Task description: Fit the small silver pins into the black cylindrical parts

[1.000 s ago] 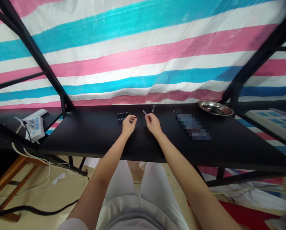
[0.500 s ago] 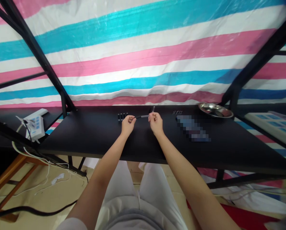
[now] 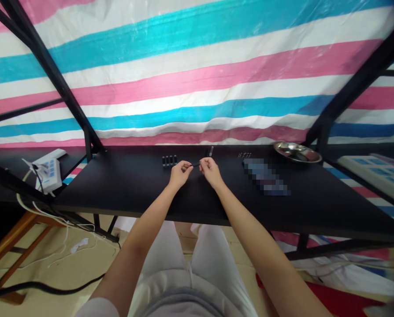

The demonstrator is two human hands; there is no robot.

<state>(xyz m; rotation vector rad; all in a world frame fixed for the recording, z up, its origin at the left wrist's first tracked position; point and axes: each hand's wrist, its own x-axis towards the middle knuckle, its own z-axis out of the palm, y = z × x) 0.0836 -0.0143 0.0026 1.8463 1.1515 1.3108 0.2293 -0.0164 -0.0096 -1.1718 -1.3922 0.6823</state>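
Observation:
My left hand (image 3: 180, 172) and my right hand (image 3: 210, 170) are pinched close together above the black table (image 3: 134, 185). Between their fingertips is a thin dark pen-like piece (image 3: 195, 164), gripped at each end. Just behind my left hand stand several small black caps (image 3: 169, 160) in a row. A slim dark stick (image 3: 210, 151) lies behind my right hand. Farther right sit several tiny dark parts (image 3: 244, 154).
A metal dish (image 3: 296, 151) rests at the table's back right, next to a blurred-out flat object (image 3: 265, 176). A white power strip (image 3: 49, 169) with cables hangs at the left. Black frame bars rise on both sides; a striped tarp hangs behind.
My hands have drawn together: the separate light and dark pieces held apart a second ago are now joined in one short piece between my fingers.

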